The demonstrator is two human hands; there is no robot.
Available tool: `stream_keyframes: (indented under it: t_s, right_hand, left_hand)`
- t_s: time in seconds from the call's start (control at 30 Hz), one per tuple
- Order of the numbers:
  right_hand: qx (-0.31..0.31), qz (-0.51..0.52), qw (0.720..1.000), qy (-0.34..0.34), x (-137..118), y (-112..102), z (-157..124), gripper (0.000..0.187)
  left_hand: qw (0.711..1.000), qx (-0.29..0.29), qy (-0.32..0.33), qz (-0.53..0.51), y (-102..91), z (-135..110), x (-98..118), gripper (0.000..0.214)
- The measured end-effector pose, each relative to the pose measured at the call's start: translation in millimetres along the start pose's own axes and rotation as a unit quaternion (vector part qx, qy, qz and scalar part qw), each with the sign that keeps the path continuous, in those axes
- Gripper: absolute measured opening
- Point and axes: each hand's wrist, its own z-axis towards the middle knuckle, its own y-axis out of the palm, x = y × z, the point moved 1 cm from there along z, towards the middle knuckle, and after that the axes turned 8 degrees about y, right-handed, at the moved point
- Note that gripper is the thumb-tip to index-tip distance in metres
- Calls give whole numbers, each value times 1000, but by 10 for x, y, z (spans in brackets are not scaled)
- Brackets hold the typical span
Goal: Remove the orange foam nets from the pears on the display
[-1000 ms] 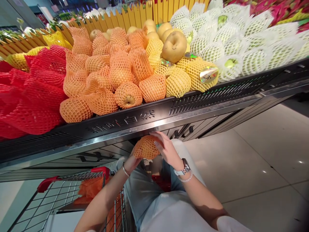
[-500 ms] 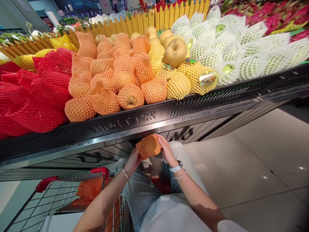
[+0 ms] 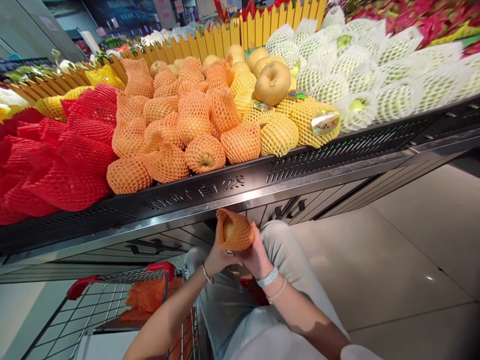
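Between my two hands, just below the front edge of the display, is a pear [image 3: 228, 231] wrapped in an orange foam net [image 3: 242, 232]. The net's open end faces up and left, so part of the bare brown-yellow fruit shows. My left hand [image 3: 219, 257] is closed round its left and lower side. My right hand [image 3: 258, 254] grips it from the right and below. Fingertips under the fruit are partly hidden. Behind the hands, more pears in orange nets [image 3: 205, 154] fill the front of the display.
Red-netted fruit [image 3: 71, 170] lies left, yellow-netted pears [image 3: 279, 134] and white-netted green fruit [image 3: 397, 99] right. One bare pear [image 3: 272, 83] sits on top. A black rail [image 3: 232, 182] edges the display. A shopping cart [image 3: 159, 270] holding orange nets [image 3: 148, 300] stands at my left.
My hands have turned the netted pear so its open end tilts upward and shows the fruit. Both hands have shifted beneath it. The view has moved slightly.
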Motion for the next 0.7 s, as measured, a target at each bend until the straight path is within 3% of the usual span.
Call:
stream_keyframes:
  t_s: [0.07, 0.13, 0.27, 0.4, 0.57, 0.7]
  right_hand:
    - [7, -53, 997, -55, 58, 81, -106, 44]
    - [-11, -102, 991, -89, 83, 143, -202, 44]
    - [-60, -110, 988, -86, 71, 178, -277, 43]
    - [-40, -115, 989, -80, 67, 113, -226, 39]
    - [57, -103, 986, -120, 133, 45, -139, 42]
    - [55, -39, 994, -86, 212, 38, -82, 41]
  left_hand:
    - [995, 41, -74, -53, 4, -21, -15, 86]
    - [985, 103, -97, -103, -30, -22, -11, 67]
    - [945, 212, -113, -221, -69, 42, 55, 62]
    - [916, 196, -178, -301, -35, 107, 126, 59]
    - [889, 197, -222, -349, -17, 96, 54, 49]
    - [891, 204, -229, -336, 48, 71, 7, 49]
